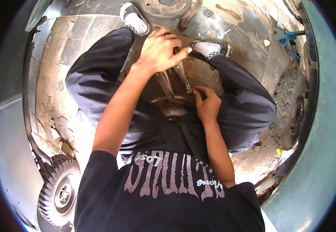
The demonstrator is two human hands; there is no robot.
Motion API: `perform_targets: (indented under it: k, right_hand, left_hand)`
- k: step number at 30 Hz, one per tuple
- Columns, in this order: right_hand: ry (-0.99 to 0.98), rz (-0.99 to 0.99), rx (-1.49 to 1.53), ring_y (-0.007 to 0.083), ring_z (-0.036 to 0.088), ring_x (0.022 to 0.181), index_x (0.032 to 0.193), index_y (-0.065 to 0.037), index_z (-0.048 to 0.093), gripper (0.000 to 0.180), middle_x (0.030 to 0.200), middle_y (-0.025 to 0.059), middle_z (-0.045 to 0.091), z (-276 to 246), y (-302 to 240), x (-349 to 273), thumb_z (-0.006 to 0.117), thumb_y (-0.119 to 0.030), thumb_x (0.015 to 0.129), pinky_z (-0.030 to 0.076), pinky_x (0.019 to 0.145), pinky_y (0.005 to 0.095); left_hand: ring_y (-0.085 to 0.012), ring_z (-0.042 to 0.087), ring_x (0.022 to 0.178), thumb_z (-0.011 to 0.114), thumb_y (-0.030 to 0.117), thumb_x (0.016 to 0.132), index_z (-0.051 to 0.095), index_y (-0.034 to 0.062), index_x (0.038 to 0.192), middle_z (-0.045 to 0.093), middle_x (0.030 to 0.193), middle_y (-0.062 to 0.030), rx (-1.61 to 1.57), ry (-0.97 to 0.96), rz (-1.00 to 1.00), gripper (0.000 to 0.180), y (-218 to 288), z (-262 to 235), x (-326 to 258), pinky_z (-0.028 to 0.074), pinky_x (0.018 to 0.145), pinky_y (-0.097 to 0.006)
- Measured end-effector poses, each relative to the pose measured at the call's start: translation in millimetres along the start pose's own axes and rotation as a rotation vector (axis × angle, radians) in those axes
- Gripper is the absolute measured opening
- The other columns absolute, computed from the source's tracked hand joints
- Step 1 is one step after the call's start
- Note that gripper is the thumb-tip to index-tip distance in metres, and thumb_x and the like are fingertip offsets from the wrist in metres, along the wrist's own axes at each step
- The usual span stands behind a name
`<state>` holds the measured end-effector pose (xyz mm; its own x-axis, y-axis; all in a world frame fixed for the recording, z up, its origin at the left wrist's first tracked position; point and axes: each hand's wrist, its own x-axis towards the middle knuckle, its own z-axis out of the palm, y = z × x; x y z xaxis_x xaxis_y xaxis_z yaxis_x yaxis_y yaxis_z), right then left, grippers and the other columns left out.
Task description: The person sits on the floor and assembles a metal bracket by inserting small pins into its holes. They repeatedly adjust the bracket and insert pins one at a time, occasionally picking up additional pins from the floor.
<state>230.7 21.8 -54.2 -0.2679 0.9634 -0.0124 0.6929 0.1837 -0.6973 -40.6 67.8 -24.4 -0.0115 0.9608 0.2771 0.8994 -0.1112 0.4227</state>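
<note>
I sit with my legs bent around a rusty round metal part that has a domed lower end. Two slim metal bars rise from it, one on the left and one on the right, which ends in a small round eye. My left hand lies over their upper ends, fingers curled over and thumb stretched to the right; what sits under the palm is hidden. Beside the right bar's eye, my right hand has thumb and fingers pinched together. Whatever is in that pinch is too small to make out.
A round metal disc and a rusty bracket lie beyond my feet, with a spanner-like tool farther right. Treaded wheels stand at right and lower left. A blue tool is at the far right. Pale panels flank both sides.
</note>
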Motion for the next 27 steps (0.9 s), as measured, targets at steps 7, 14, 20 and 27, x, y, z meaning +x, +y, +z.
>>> perform_targets:
  k: [7,14,20,27]
  right_hand:
    - [-0.014,-0.162,-0.037,0.0365,0.077,0.089,0.109,-0.005,0.083,0.017,0.099,0.0156,0.076,19.2,14.8,-15.7,0.081,-0.003,0.091,0.061,0.078,0.0436]
    - [-0.061,-0.15,-0.077,0.0383,0.073,0.079,0.107,-0.006,0.081,0.017,0.091,0.0161,0.071,17.1,15.5,-9.4,0.081,-0.002,0.091,0.057,0.071,0.0478]
    - [0.005,-0.252,-0.118,0.0373,0.073,0.079,0.108,-0.005,0.082,0.017,0.091,0.0164,0.072,19.6,19.1,-3.5,0.081,-0.002,0.091,0.058,0.071,0.046]
    - [-0.02,-0.218,-0.062,0.0363,0.074,0.078,0.106,-0.004,0.084,0.016,0.091,0.017,0.073,18.9,23.5,1.4,0.083,-0.004,0.09,0.058,0.072,0.0445]
  left_hand:
    - [-0.0286,0.066,0.11,0.063,0.059,0.103,0.083,0.006,0.086,0.077,0.097,-0.0087,0.087,-0.011,-0.062,0.059,5.2,4.4,0.6,0.049,0.099,-0.044]
    - [-0.028,0.066,0.114,0.063,0.057,0.103,0.084,0.0065,0.088,0.078,0.098,-0.0073,0.114,0.004,-0.15,0.057,8.8,8.4,0.9,0.048,0.102,-0.046]
    - [-0.0294,0.066,0.119,0.063,0.055,0.103,0.085,0.0072,0.093,0.079,0.102,-0.0075,0.132,-0.002,-0.206,0.053,7.4,7.8,0.6,0.048,0.106,-0.051]
    - [-0.0308,0.065,0.122,0.063,0.054,0.103,0.084,0.0079,0.094,0.079,0.108,-0.0067,0.14,-0.054,-0.226,0.051,8.9,6.9,3.4,0.047,0.109,-0.053]
